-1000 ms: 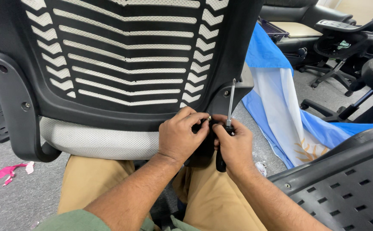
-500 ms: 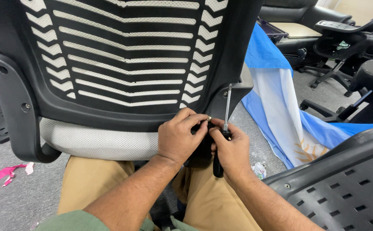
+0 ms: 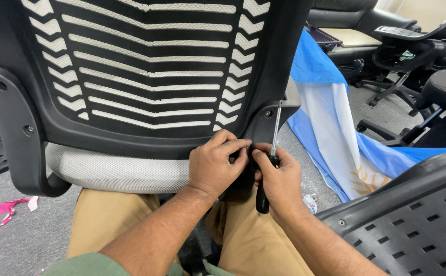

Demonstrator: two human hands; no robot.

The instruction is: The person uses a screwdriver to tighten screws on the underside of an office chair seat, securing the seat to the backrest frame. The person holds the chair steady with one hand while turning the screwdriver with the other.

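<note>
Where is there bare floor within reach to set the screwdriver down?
Bare grey carpet lies left of the knees, between the chair's armrest and the pink scrap. A narrower strip runs between the right hand and the blue-and-white flag. It is crowded around the left hand and the perforated black panel.

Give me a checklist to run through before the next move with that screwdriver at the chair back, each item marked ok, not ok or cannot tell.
1. Right hand grips the screwdriver: ok.
2. Screwdriver tip seated on a screw: not ok; the shaft points up beside the chair back, tip free.
3. Left hand steadies the lower edge of the chair back: ok.
4. Screw pinched between the fingertips: cannot tell, hidden by the fingers.
5. Chair back braced upright over the lap: ok.
6. Blue and white cloth clear of the hands: ok.
</note>
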